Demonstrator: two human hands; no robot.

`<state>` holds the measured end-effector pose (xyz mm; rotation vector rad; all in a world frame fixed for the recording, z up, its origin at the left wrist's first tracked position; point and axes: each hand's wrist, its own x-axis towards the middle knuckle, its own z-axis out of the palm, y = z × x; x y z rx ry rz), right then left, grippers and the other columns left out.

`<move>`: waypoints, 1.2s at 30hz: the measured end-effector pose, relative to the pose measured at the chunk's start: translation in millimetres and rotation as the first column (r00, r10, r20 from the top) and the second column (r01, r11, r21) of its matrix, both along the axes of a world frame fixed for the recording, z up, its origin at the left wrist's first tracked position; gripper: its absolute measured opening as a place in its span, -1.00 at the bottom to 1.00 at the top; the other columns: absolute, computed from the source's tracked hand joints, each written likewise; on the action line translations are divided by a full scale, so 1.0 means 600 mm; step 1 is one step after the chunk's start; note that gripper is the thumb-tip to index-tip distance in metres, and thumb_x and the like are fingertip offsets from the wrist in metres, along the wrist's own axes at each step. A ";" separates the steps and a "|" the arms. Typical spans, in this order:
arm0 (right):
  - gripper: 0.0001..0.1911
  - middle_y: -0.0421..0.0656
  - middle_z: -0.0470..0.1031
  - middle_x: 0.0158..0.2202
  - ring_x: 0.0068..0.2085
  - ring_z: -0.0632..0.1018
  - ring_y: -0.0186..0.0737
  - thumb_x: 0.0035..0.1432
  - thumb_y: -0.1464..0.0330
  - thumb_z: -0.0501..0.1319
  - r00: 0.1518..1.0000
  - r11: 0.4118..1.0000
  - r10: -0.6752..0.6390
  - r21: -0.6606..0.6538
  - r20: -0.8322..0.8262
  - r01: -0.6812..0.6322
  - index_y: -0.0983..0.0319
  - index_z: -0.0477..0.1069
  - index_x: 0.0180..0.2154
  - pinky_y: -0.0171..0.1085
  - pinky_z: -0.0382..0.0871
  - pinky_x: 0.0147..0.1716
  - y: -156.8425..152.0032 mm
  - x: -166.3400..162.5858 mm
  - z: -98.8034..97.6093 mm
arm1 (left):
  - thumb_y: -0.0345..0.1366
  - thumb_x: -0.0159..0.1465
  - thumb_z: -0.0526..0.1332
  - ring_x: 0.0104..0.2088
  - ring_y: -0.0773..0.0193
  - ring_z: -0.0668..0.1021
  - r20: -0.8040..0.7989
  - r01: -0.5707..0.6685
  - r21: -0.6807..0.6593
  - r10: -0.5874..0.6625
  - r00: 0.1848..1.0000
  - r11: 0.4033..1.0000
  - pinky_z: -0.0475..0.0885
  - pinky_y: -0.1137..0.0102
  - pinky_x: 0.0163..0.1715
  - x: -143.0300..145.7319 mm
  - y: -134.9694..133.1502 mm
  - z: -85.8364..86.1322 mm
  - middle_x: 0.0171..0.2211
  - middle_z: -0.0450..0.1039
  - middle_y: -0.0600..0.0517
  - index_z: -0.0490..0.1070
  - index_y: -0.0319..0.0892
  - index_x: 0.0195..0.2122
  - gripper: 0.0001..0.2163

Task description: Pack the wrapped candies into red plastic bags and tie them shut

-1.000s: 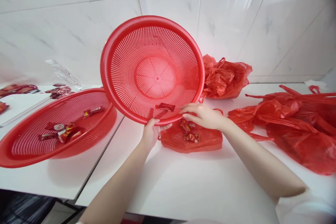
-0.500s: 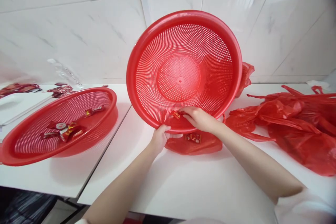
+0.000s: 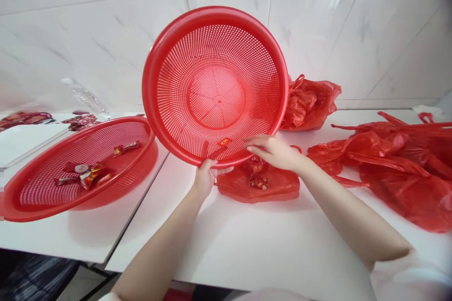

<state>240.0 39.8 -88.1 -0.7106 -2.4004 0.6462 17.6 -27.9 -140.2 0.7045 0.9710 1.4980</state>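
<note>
Clamping the tilted red sieve basket point(image 3: 215, 56) by its rim in your left grip point(image 3: 204, 179), flick the candy point(image 3: 224, 142) out with your open right hand point(image 3: 273, 151).

One tilted basket point(image 3: 215, 99) with one sweet point(image 3: 224, 142), one flat basket point(image 3: 42, 193) with about five, three red bag heaps point(image 3: 399, 169).

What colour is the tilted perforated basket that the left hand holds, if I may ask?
The basket is bright red, clearest in the head view.

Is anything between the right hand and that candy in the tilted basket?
Nothing visible. The candy lies bare on the lower wall of the tilted basket, just beside the right hand; the left hand holds the rim below.
</note>
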 end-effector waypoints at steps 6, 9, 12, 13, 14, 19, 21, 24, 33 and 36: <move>-0.60 0.06 0.29 0.24 0.21 0.37 -0.04 0.35 0.30 0.02 0.996 0.977 -0.066 0.206 0.056 0.053 0.28 0.35 0.13 -0.01 0.27 0.18 -0.004 -0.016 -0.023 | -0.38 0.01 0.20 0.07 -0.08 0.49 0.029 0.140 -0.009 -0.140 0.990 0.990 0.47 -0.05 -0.04 0.032 -0.019 0.002 -0.01 0.52 -0.07 0.39 -0.14 0.04 -0.51; -0.51 0.06 0.21 0.30 0.28 0.28 0.03 0.34 0.23 0.04 0.986 0.971 -0.038 0.239 0.163 -0.002 0.25 0.22 0.24 0.10 0.23 0.20 -0.007 -0.021 -0.035 | -0.37 0.00 0.21 0.04 -0.08 0.51 0.044 0.192 -0.029 -0.191 0.981 0.981 0.49 -0.04 -0.06 0.043 -0.026 -0.002 -0.01 0.52 -0.06 0.36 -0.11 0.10 -0.44; -0.54 0.03 0.37 0.19 0.20 0.39 0.00 0.34 0.22 0.05 0.978 0.977 0.063 0.189 0.196 -0.101 0.23 0.28 0.20 0.07 0.29 0.15 -0.005 -0.023 -0.041 | -0.36 -0.03 0.22 0.02 -0.08 0.52 0.050 0.171 -0.055 -0.168 0.985 0.984 0.51 -0.02 -0.08 0.043 -0.025 -0.007 -0.05 0.54 -0.06 0.42 -0.15 0.01 -0.50; -0.58 0.02 0.43 0.14 0.15 0.45 -0.05 0.34 0.26 0.05 0.978 0.978 0.101 0.163 0.182 -0.131 0.23 0.33 0.17 0.00 0.34 0.12 -0.004 -0.022 -0.041 | -0.35 -0.04 0.21 0.01 -0.08 0.52 0.053 0.153 -0.065 -0.149 0.987 0.986 0.51 -0.02 -0.08 0.040 -0.023 -0.008 -0.07 0.55 -0.07 0.44 -0.18 -0.05 -0.54; -0.62 0.01 0.47 0.09 0.08 0.50 -0.10 0.34 0.31 0.05 0.979 0.978 0.130 0.140 0.158 -0.152 0.23 0.37 0.13 -0.07 0.38 0.08 -0.001 -0.021 -0.039 | -0.35 -0.05 0.21 0.01 -0.09 0.53 0.054 0.129 -0.073 -0.125 0.991 0.989 0.52 -0.01 -0.09 0.035 -0.019 -0.009 -0.10 0.56 -0.08 0.46 -0.21 -0.11 -0.59; -0.67 -0.09 0.60 -0.11 -0.17 0.61 -0.22 0.29 0.46 0.05 0.993 0.987 0.101 0.123 0.053 -0.107 0.21 0.48 0.00 -0.22 0.45 -0.11 0.002 -0.008 -0.015 | -0.35 -0.08 0.21 -0.06 -0.06 0.55 0.025 -0.036 -0.049 0.037 0.999 0.998 0.54 0.02 -0.15 0.001 0.006 -0.009 -0.16 0.56 -0.10 0.45 -0.21 -0.28 -0.72; -0.68 -0.13 0.61 -0.15 -0.21 0.61 -0.24 0.26 0.46 0.08 0.989 0.986 0.126 0.097 0.076 -0.133 0.19 0.51 -0.04 -0.26 0.45 -0.14 -0.003 0.000 0.001 | -0.35 -0.07 0.21 -0.09 -0.01 0.56 -0.008 -0.093 -0.017 0.093 0.996 0.996 0.55 0.04 -0.16 -0.015 0.015 -0.010 -0.15 0.55 -0.09 0.44 -0.20 -0.31 -0.75; -0.63 -0.18 0.59 -0.07 -0.12 0.60 -0.25 0.20 0.50 0.09 0.970 0.977 0.200 0.040 0.136 -0.208 0.15 0.51 -0.03 -0.31 0.42 -0.08 -0.012 0.013 0.022 | -0.35 -0.05 0.20 -0.16 0.05 0.57 -0.051 -0.156 0.017 0.156 0.986 0.988 0.55 0.07 -0.19 -0.035 0.024 -0.010 -0.19 0.55 -0.08 0.41 -0.20 -0.38 -0.83; -0.46 -0.02 0.50 -0.05 -0.14 0.55 -0.09 0.13 0.40 0.20 0.956 0.940 -0.283 0.223 0.081 0.259 0.15 0.27 0.17 -0.16 0.42 -0.12 0.033 0.042 -0.003 | -0.33 0.05 0.19 -0.30 0.14 0.61 -0.057 0.145 0.051 -0.142 0.988 0.988 0.54 0.24 -0.30 -0.056 0.020 -0.004 -0.19 0.59 -0.08 0.46 -0.19 -0.17 -0.71; -0.65 -0.05 0.47 -0.10 -0.16 0.53 -0.09 0.04 0.34 0.29 0.934 0.887 -0.348 0.294 -0.083 0.356 0.16 0.39 -0.08 -0.16 0.42 -0.13 0.040 0.052 0.002 | -0.32 0.05 0.28 -0.23 0.06 0.61 -0.211 0.344 0.049 -0.327 0.921 0.938 0.52 0.15 -0.22 -0.073 0.013 0.014 -0.12 0.57 -0.13 0.42 -0.16 -0.03 -0.59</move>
